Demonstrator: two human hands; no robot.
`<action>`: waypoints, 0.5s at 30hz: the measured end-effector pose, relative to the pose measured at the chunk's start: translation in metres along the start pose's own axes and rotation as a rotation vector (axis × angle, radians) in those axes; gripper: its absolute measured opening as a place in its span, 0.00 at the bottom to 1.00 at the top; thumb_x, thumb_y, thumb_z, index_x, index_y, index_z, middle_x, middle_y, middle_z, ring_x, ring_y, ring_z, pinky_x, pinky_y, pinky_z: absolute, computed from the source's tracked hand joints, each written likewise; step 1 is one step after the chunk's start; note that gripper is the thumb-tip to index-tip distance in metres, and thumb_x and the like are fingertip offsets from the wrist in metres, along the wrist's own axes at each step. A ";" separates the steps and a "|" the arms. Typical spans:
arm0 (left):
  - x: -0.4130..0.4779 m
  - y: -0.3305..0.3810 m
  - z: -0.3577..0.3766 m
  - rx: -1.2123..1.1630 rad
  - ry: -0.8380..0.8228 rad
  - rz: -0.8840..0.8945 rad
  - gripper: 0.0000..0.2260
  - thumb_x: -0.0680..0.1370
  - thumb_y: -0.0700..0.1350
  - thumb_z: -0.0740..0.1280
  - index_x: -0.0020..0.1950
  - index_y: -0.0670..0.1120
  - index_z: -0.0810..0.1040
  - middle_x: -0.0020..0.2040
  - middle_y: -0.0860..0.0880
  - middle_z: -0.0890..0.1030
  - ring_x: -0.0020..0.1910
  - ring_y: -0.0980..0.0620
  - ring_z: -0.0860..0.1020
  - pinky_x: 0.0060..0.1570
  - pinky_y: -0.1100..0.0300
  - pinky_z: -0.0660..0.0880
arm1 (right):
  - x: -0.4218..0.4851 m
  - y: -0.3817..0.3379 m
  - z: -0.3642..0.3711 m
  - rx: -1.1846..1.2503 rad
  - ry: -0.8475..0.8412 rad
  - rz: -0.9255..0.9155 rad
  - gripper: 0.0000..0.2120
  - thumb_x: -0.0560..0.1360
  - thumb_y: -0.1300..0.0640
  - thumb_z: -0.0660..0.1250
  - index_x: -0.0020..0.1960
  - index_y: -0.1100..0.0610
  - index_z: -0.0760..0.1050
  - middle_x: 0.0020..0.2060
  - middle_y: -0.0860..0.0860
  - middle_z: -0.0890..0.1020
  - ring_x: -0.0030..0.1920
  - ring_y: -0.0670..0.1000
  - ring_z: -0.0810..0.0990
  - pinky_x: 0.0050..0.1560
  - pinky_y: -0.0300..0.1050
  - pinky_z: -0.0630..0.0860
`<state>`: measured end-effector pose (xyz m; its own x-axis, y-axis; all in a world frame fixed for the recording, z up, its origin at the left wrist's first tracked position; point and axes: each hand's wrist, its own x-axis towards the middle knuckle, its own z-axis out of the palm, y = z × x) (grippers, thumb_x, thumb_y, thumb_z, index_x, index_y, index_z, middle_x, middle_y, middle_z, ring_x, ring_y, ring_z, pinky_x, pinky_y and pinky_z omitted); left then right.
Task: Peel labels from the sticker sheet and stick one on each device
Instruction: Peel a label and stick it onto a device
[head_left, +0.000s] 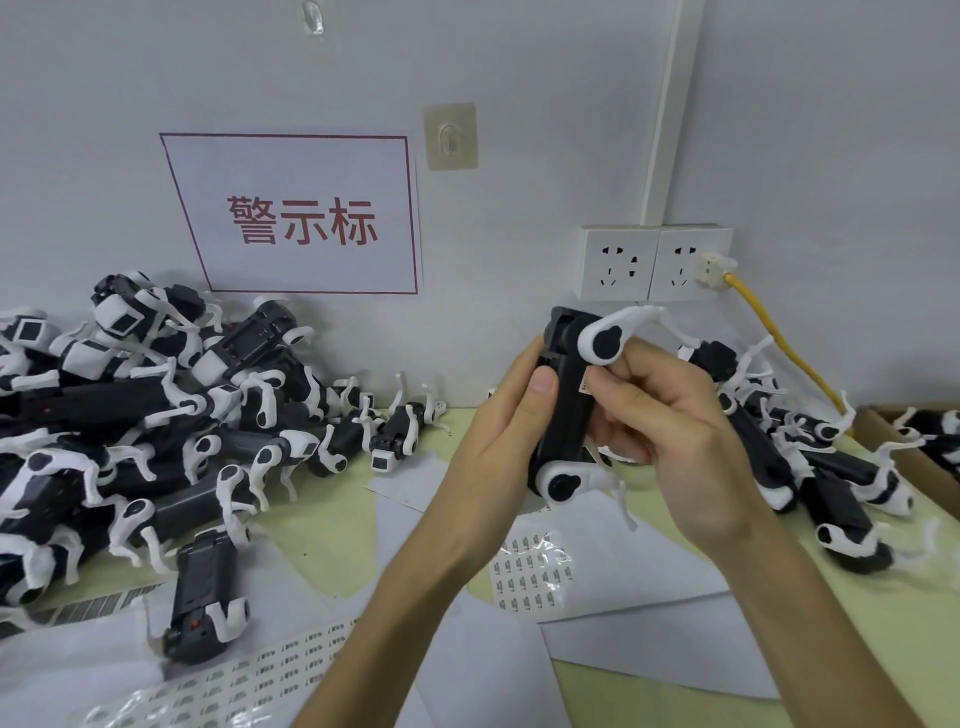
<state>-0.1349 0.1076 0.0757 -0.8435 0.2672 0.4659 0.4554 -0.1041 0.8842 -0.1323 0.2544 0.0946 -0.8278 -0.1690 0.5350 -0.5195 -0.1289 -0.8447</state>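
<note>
Nearest, at 7 o'clock of the view, a sticker sheet (249, 675) of small printed labels lies on white backing papers (649, 587), and the left forearm crosses over its right end. A second sheet (535, 571) lies at 6 o'clock between the two forearms, glossy and partly hidden by the left one. At 8 o'clock a lone black-and-white unit (205, 592) lies lengthwise on the yellow-green table (311, 540), with a barcode strip (98, 608) just to its left.

Raised at the centre, the device (566, 400) stands nearly upright. The left hand (498, 415) grips its body from 9 o'clock, thumb laid across the front. The right hand (670, 431) comes in from 3 o'clock and pinches a small label (584, 387) against the device's right edge; most of the label is covered by the thumb.

Behind, a big heap (130, 415) of like units fills 9 to 10 o'clock. A smaller heap (810, 457) at 3 o'clock is partly blocked by the right hand.

At the far 3 o'clock edge a cardboard box (883, 434) holds more units (935, 423); how many cannot be told.

On the wall: a red-framed sign (301, 218) at 11 o'clock, twin sockets (654, 262) at 1 o'clock, and a yellow cable (784, 343) plugged into the right one.
</note>
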 end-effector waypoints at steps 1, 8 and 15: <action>0.000 0.000 0.000 0.001 -0.001 0.000 0.18 0.85 0.55 0.54 0.71 0.56 0.75 0.52 0.58 0.83 0.53 0.58 0.81 0.55 0.63 0.76 | 0.000 0.000 0.000 -0.020 0.003 0.004 0.13 0.77 0.57 0.62 0.35 0.59 0.68 0.28 0.51 0.67 0.28 0.44 0.65 0.29 0.32 0.62; 0.000 0.001 0.003 -0.029 0.027 -0.078 0.15 0.85 0.56 0.54 0.52 0.56 0.79 0.41 0.55 0.80 0.40 0.56 0.77 0.42 0.67 0.73 | 0.002 0.003 -0.001 -0.052 0.035 0.076 0.15 0.75 0.56 0.61 0.30 0.52 0.65 0.27 0.52 0.68 0.32 0.63 0.59 0.29 0.42 0.58; -0.002 0.007 0.000 0.011 0.034 -0.144 0.12 0.83 0.56 0.63 0.56 0.49 0.80 0.44 0.49 0.82 0.44 0.53 0.82 0.41 0.66 0.77 | 0.000 0.004 0.005 -0.024 -0.052 0.002 0.15 0.77 0.59 0.63 0.32 0.58 0.69 0.25 0.47 0.67 0.25 0.41 0.65 0.29 0.28 0.67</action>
<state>-0.1298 0.1068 0.0806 -0.9092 0.2463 0.3356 0.3321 -0.0566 0.9415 -0.1328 0.2488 0.0916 -0.8169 -0.2201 0.5331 -0.5234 -0.1054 -0.8456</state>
